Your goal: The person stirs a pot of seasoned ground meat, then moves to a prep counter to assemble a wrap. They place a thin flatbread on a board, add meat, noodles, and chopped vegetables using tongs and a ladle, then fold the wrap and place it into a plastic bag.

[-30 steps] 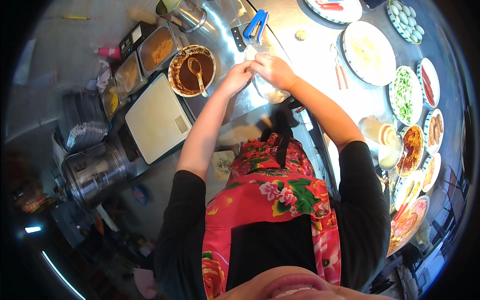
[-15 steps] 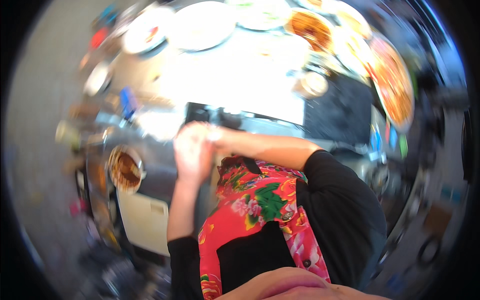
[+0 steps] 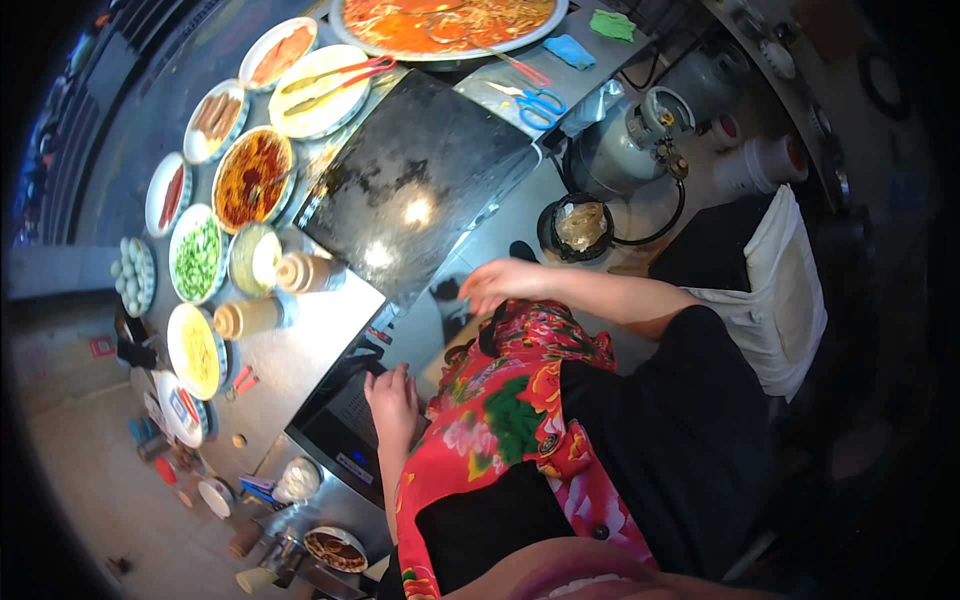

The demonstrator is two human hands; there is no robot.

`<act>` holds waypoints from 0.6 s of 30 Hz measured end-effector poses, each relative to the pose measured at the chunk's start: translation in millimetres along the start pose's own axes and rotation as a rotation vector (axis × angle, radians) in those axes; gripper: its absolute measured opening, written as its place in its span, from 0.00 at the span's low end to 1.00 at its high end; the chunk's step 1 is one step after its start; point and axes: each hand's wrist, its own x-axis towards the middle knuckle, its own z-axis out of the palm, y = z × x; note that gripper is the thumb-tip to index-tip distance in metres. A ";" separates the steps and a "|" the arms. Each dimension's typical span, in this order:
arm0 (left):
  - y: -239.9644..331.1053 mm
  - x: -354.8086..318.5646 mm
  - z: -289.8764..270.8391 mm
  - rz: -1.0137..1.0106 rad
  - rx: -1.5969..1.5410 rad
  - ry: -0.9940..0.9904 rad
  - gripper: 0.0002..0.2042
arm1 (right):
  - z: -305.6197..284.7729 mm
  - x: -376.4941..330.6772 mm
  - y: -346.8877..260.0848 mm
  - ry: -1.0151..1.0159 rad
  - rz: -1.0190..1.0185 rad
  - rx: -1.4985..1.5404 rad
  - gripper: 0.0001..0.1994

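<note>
My right hand [image 3: 497, 284] hangs in front of my red floral apron [image 3: 515, 390], just off the near edge of a black griddle plate [image 3: 415, 170]. Its fingers stretch out to the left, and nothing shows in them. Lower and to the left is my left hand [image 3: 393, 402], fingers loosely apart and holding nothing visible. It is beside a dark appliance panel [image 3: 340, 440] under the steel counter [image 3: 310, 340]. The griddle surface is dark and patchy, with bright light spots on it.
Sauce bottles [image 3: 248, 317] and a bowl of red-brown sauce [image 3: 255, 180] stand left of the griddle. Plates of chopped greens [image 3: 198, 255] and other food line the counter. Beyond are a large red-sauced tray [image 3: 450, 25] and blue scissors [image 3: 540, 108]. A gas cylinder [image 3: 625, 150] stands right.
My hands, together half a second ago, are now apart. The view has swung to the right, bringing the griddle nearer the middle and the gas cylinder into sight.
</note>
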 end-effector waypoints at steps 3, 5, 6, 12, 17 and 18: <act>15.3 42.8 -3.7 -0.073 -0.057 -0.182 0.12 | -179.9 -25.3 -15.1 0.695 -0.092 -0.014 0.09; 38.0 77.0 -5.7 -0.095 0.057 -0.406 0.14 | -310.0 -59.6 -33.5 1.173 -0.212 0.161 0.11; 53.5 97.3 -8.1 -0.023 0.021 -0.413 0.15 | -373.9 -79.7 -43.9 1.430 -0.179 0.066 0.10; 133.7 203.9 -4.1 0.023 -0.117 -0.594 0.18 | -561.3 -129.4 -55.9 1.922 0.243 -0.904 0.09; 179.6 248.0 -11.3 0.186 -0.059 -0.500 0.16 | -607.2 -152.4 -67.2 2.038 -0.069 -0.418 0.10; 192.1 255.9 -12.9 0.195 -0.058 -0.496 0.16 | -607.2 -168.6 -74.1 2.019 -0.436 -0.171 0.09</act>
